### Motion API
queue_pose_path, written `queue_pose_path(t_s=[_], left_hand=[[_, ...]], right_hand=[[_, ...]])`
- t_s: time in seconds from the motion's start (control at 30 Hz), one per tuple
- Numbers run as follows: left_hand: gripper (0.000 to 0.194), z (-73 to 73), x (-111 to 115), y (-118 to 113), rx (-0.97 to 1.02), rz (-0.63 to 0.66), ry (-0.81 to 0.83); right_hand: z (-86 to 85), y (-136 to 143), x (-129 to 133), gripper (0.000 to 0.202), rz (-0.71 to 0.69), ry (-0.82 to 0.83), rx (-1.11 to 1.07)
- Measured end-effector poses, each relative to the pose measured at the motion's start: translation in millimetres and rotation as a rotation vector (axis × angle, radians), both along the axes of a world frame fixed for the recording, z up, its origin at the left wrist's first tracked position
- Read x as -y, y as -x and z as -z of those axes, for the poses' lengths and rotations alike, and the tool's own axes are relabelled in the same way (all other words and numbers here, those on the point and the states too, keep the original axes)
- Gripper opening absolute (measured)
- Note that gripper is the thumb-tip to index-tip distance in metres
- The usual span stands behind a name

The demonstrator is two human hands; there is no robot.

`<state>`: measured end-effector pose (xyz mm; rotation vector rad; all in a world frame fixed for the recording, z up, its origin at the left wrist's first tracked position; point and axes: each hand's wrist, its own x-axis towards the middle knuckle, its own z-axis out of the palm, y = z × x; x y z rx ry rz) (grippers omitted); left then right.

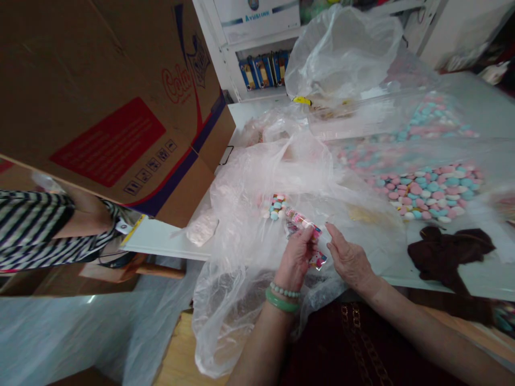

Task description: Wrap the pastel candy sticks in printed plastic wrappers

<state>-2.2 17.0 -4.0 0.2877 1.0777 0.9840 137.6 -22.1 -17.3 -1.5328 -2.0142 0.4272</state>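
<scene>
My left hand (298, 254), with a green bangle (281, 301) and a beaded bracelet at its wrist, is closed around small, shiny pink-printed packets (301, 219). Just to the right, my right hand (351, 261) has its thumb and forefinger slightly apart, close to the packets; I make out nothing between them. Beyond the packets lies a small cluster of pink, blue and white candies (276, 207). Under both hands spreads a large clear plastic bag (249, 236), which hangs over the table's front edge. What the packets contain cannot be made out.
Many pastel candies (434, 190) lie at the right in clear plastic. Nearer the front edge is a dark brown cloth (446, 252). A big cardboard box (120, 102) stands at the left, beside a person's striped sleeve (36, 225). Shelves (261, 40) rise behind the table.
</scene>
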Motion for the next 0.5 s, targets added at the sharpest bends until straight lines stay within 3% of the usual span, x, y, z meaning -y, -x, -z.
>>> queue_pose_path(t_s=[0.2,0.3,0.5], left_hand=[[0.034,2.2,4.5,-21.9,-0.109,0.039,-0.159],[0.034,3.9,7.0,-24.3,-0.148,0.062,-0.177],[0.030,5.9,4.0,-16.8,0.042,0.087,-0.107]], right_hand=[[-3.2,-2.7,-5.3,0.048,0.024,0.056,-0.012],[-4.7,-6.7,-9.9,0.042,-0.045,0.069,-0.062],[-0.3,-8.7,-7.3,0.043,-0.165,0.041,-0.026]])
